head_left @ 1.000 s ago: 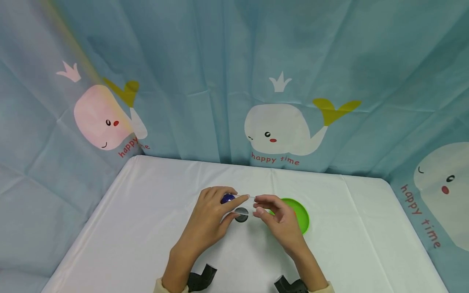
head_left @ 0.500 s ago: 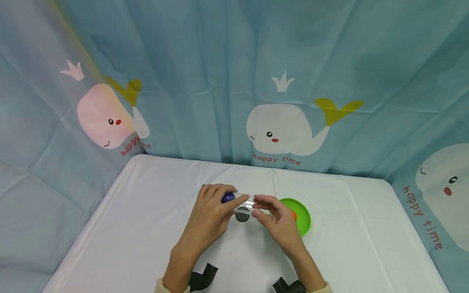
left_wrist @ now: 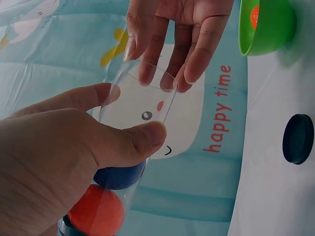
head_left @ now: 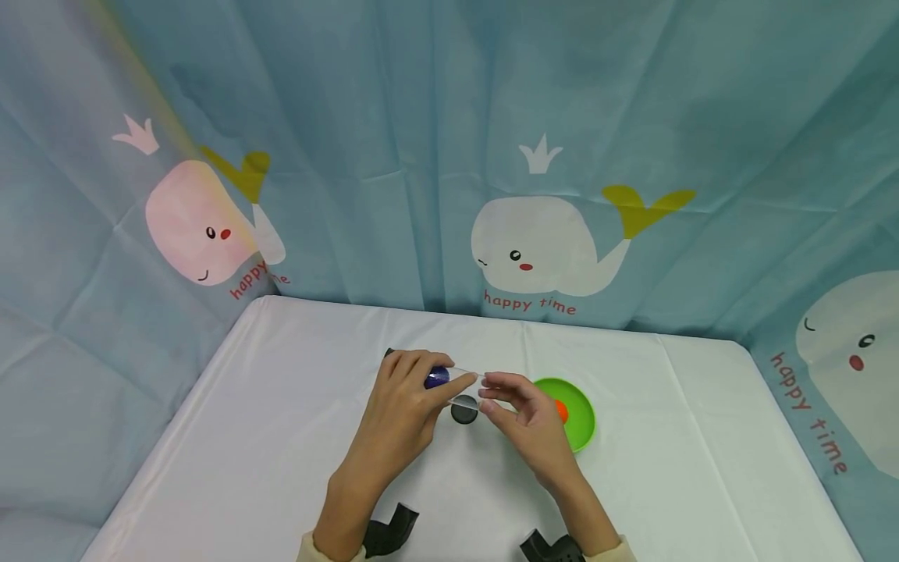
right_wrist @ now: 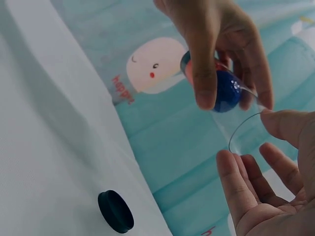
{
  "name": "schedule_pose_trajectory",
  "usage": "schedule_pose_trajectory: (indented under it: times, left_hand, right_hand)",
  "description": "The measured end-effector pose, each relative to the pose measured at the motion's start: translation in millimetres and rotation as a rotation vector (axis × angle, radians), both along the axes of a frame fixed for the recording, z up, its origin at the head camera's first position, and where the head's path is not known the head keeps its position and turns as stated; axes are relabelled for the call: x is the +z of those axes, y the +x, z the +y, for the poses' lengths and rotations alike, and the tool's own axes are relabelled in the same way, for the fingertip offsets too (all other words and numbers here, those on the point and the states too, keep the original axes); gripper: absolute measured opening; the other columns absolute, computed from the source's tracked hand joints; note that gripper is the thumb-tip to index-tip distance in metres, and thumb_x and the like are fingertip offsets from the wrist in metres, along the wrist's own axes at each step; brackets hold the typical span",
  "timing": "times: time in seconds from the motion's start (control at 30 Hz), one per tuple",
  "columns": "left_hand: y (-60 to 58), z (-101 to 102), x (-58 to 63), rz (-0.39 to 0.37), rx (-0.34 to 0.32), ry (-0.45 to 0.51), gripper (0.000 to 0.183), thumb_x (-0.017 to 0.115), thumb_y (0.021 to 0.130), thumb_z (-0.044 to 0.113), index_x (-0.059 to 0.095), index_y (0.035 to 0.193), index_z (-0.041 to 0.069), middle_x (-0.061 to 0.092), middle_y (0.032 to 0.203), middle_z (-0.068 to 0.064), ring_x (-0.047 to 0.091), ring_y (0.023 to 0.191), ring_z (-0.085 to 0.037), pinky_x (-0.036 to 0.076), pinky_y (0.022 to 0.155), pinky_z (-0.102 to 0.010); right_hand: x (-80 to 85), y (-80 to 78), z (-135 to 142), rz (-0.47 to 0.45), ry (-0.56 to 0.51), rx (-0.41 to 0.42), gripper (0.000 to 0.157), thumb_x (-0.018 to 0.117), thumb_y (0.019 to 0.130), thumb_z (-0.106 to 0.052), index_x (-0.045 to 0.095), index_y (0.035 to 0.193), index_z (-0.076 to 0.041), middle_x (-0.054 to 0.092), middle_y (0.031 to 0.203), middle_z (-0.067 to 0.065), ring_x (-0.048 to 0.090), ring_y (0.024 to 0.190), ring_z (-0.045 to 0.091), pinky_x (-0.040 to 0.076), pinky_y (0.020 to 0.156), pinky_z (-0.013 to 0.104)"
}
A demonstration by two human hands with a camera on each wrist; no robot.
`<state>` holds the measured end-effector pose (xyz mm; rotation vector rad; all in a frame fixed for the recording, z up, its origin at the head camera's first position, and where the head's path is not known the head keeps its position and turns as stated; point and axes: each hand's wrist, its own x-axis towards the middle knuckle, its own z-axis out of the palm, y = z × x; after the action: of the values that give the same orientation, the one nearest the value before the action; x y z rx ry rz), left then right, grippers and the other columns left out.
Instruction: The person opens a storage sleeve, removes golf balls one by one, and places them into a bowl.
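My left hand [head_left: 403, 402] grips a clear cylindrical tube [left_wrist: 138, 88] above the table, thumb on one side and fingers on the other. Inside lie a dark blue ball [left_wrist: 120, 174] and a red-orange ball [left_wrist: 97, 210], near a dark cap [left_wrist: 74, 230] at the tube's lower end. The upper end is uncovered. There my right hand [head_left: 530, 421] holds the rim between its thumb and fingertips, as the right wrist view shows. A round black lid [right_wrist: 115, 211] rests on the white table, just below the tube in the head view.
A green bowl [head_left: 581, 429] with an orange ball [head_left: 562, 411] in it stands on the table [head_left: 667, 468], right beside my right hand. Behind the table hangs a blue curtain [head_left: 365, 234] printed with whales.
My right hand has shifted slightly left, showing more of the orange ball in the bowl. The tube, in my left hand, has risen a little and its tilt has changed.
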<state>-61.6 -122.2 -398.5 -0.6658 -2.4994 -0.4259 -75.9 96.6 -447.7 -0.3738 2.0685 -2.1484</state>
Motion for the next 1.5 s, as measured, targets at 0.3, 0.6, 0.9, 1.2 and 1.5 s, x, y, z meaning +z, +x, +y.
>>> schedule_pose_trajectory:
  times: [0.3,0.6,0.9,1.2,1.5]
  left_hand:
    - [1.0,-1,2.4,0.012,0.013,-0.008,0.055,0.086,0.084,-0.001,0.079,0.123,0.038,0.07,0.123,0.0,0.06,0.118,-0.025,0.044,0.108,-0.048]
    - [-0.8,-2,1.6,0.004,-0.001,0.006,0.052,0.089,0.082,0.003,0.08,0.121,0.036,0.07,0.12,0.0,0.062,0.117,-0.025,0.045,0.107,-0.049]
    - [-2.1,-6,0.6,0.006,-0.026,0.06,0.051,0.091,0.081,0.008,0.08,0.121,0.037,0.069,0.119,-0.001,0.06,0.116,-0.026,0.044,0.106,-0.048]
    - [-2.0,-11,-0.3,-0.064,-0.019,0.094,0.056,0.095,0.078,0.012,0.078,0.125,0.036,0.071,0.124,0.001,0.061,0.122,-0.027,0.044,0.113,-0.051]
    - [-2.4,-16,-3.0,-0.166,0.004,0.101,0.058,0.095,0.079,0.015,0.076,0.13,0.036,0.072,0.126,0.002,0.064,0.123,-0.028,0.048,0.111,-0.05]
  right_hand:
    - [-2.7,-2.1,-1,0.001,-0.023,0.041,0.04,0.071,0.101,-0.009,0.061,0.14,-0.007,0.059,0.144,0.024,0.07,0.123,0.017,0.06,0.099,0.024]
    - [-2.2,-1.7,-1,-0.037,-0.022,0.042,0.041,0.071,0.101,-0.01,0.06,0.141,-0.006,0.059,0.145,0.017,0.069,0.123,0.018,0.06,0.099,0.023]
    - [2.3,-0.9,0,-0.072,-0.004,0.025,0.043,0.07,0.102,-0.011,0.058,0.142,-0.006,0.055,0.145,0.015,0.065,0.12,0.015,0.06,0.098,0.023]
    - [8.3,1.6,4,-0.075,0.022,-0.001,0.046,0.072,0.1,-0.01,0.057,0.144,-0.001,0.056,0.143,0.016,0.066,0.12,0.014,0.061,0.097,0.026]
    - [15.8,1.7,10,-0.042,0.03,-0.028,0.043,0.073,0.099,-0.006,0.06,0.139,-0.001,0.056,0.147,0.02,0.066,0.122,0.011,0.06,0.096,0.022]
